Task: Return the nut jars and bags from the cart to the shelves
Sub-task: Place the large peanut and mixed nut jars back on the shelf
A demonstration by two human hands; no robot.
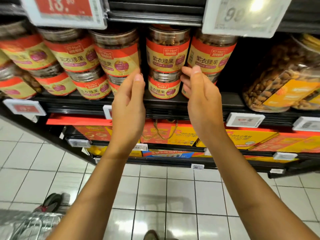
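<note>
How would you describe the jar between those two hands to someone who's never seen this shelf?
Find the black shelf stacked two high with red-and-cream jars. One stack shows between the left hand and right hand; take its lower jar. The hands half hide the lower jars beside it, while its label shows whole.

A red price sign (65, 7) reading 13.90 hangs at upper left, and a white sign (245, 14) with a blurred 99 at upper right. Small price tags (245, 120) run in rows lower down, above red-and-yellow gift boxes (242, 137), one with a gold rope handle (156, 127). On the white tiled floor (181, 196), a sandal (52, 201) shows at lower left and a shoe tip (151, 235) at the bottom edge.
</note>
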